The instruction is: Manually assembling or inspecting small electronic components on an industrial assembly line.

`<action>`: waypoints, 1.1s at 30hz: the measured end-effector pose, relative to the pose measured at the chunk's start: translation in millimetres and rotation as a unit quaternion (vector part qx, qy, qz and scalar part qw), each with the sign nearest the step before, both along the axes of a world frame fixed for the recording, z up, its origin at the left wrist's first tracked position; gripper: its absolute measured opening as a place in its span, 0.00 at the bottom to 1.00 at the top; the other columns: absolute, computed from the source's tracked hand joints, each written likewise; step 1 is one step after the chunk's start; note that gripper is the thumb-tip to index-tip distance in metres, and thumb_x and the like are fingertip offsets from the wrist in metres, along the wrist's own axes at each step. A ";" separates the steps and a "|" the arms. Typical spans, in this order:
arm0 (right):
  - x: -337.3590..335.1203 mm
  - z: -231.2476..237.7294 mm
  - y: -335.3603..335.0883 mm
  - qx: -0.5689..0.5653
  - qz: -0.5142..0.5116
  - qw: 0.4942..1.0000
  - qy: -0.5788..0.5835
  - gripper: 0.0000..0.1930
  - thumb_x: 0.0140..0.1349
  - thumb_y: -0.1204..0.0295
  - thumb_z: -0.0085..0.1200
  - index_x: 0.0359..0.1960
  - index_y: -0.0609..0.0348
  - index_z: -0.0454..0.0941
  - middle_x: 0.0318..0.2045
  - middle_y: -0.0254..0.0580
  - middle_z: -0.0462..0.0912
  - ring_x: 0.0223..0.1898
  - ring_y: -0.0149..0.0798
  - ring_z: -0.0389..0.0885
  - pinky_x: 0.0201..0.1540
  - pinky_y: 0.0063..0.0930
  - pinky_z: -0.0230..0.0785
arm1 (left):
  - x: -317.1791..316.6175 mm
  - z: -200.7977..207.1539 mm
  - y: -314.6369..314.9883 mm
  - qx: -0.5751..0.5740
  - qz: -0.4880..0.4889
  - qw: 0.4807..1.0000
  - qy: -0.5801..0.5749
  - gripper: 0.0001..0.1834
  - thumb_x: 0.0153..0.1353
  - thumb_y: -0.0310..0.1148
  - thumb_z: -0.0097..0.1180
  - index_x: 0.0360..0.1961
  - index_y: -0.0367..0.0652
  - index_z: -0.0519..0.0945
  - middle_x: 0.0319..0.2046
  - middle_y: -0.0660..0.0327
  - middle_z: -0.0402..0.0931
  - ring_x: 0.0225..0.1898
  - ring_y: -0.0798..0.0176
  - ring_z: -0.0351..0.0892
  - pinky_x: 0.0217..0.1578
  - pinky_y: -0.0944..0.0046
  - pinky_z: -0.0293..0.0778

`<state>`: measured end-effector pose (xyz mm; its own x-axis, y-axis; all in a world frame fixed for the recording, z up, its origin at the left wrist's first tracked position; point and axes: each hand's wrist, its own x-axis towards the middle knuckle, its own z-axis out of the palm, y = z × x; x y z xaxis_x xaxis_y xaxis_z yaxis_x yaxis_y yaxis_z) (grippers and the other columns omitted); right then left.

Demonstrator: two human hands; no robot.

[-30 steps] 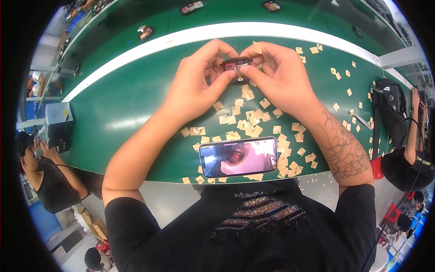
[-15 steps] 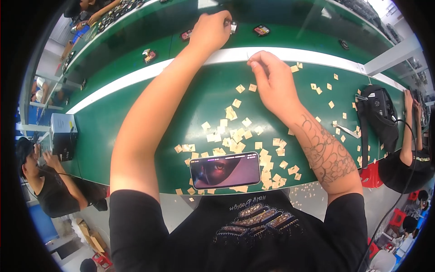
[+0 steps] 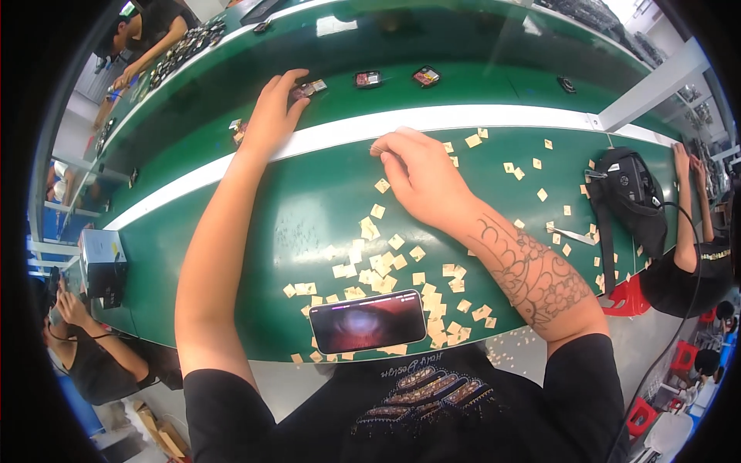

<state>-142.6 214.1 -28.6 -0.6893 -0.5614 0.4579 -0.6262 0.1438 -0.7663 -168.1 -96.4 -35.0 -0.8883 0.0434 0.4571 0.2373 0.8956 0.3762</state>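
Beyond the white rail, my left hand (image 3: 276,116) reaches over the green belt with thumb and fingers apart. Beside its fingertips lies a small dark electronic part (image 3: 310,89) with a pinkish and silver face; whether the fingers touch it is hard to tell. My right hand (image 3: 423,174) hovers near the rail, its thumb and forefinger pinched together. What sits in that pinch is too small to name. Two similar parts, one in the middle (image 3: 368,79) and one further right (image 3: 425,76), lie on the belt. Another part (image 3: 237,131) is partly hidden behind my left wrist.
Small cream paper squares (image 3: 378,270) litter the green bench around a phone (image 3: 369,322) playing video. Tweezers (image 3: 573,235) and a black bag (image 3: 629,193) lie at right. A white box (image 3: 103,258) stands at left. A white rail (image 3: 502,116) divides bench from belt. Other people work nearby.
My left hand has moved left and nearer, its fingers now spread. My right hand has shifted left and nearer, still pinched. The parts on the belt appear further left in view.
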 end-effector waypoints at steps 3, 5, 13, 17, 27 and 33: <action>3.2 9.7 9.7 0.030 -0.018 0.999 0.009 0.08 0.74 0.79 0.54 0.49 0.62 0.85 0.40 0.47 0.84 0.38 0.48 0.84 0.42 0.37 0.76 | 18.3 11.1 23.5 0.043 -0.001 0.999 -0.013 0.28 0.68 0.25 0.66 0.68 0.44 0.76 0.50 0.50 0.81 0.56 0.46 0.82 0.61 0.50 0.76; -1.8 12.3 18.7 0.041 -0.020 0.999 -0.010 0.08 0.74 0.78 0.55 0.49 0.61 0.85 0.39 0.46 0.83 0.36 0.46 0.83 0.41 0.37 0.76 | 44.1 21.4 61.1 0.071 -0.059 0.994 -0.058 0.32 0.66 0.26 0.69 0.71 0.44 0.74 0.51 0.49 0.82 0.58 0.46 0.82 0.62 0.50 0.76; 9.9 27.0 16.0 0.153 0.091 0.984 0.012 0.07 0.70 0.75 0.59 0.47 0.55 0.85 0.36 0.46 0.78 0.39 0.53 0.83 0.43 0.47 0.77 | 136.8 22.5 98.3 0.080 -0.113 0.987 -0.076 0.43 0.55 0.21 0.76 0.73 0.45 0.73 0.49 0.53 0.83 0.52 0.49 0.82 0.56 0.52 0.79; 22.2 36.8 13.3 0.226 0.073 0.965 0.108 0.05 0.66 0.74 0.62 0.43 0.56 0.83 0.35 0.43 0.79 0.36 0.55 0.85 0.38 0.48 0.79 | 140.3 26.2 96.9 0.071 -0.123 0.988 -0.055 0.43 0.53 0.22 0.76 0.72 0.44 0.74 0.46 0.53 0.81 0.49 0.46 0.80 0.54 0.51 0.78; 40.5 49.1 -1.0 0.322 0.022 0.909 0.263 0.10 0.56 0.79 0.62 0.40 0.58 0.81 0.34 0.42 0.80 0.37 0.52 0.87 0.39 0.45 0.81 | 146.3 26.6 97.6 0.041 -0.139 0.989 -0.017 0.43 0.51 0.20 0.76 0.71 0.45 0.76 0.46 0.55 0.81 0.48 0.47 0.78 0.51 0.51 0.79; 24.0 28.0 5.7 0.200 0.053 0.977 0.044 0.06 0.63 0.81 0.63 0.41 0.62 0.82 0.34 0.42 0.83 0.36 0.45 0.86 0.39 0.35 0.80 | 146.7 23.2 98.0 0.067 -0.128 0.989 -0.028 0.42 0.52 0.21 0.76 0.71 0.45 0.75 0.48 0.53 0.82 0.50 0.47 0.81 0.53 0.52 0.80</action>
<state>-118.7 219.8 -0.6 -0.5850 -0.7741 0.2419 -0.7151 0.3516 -0.6041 -21.5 1.6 -11.8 -0.8803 0.2127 0.4241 0.4252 0.7501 0.5064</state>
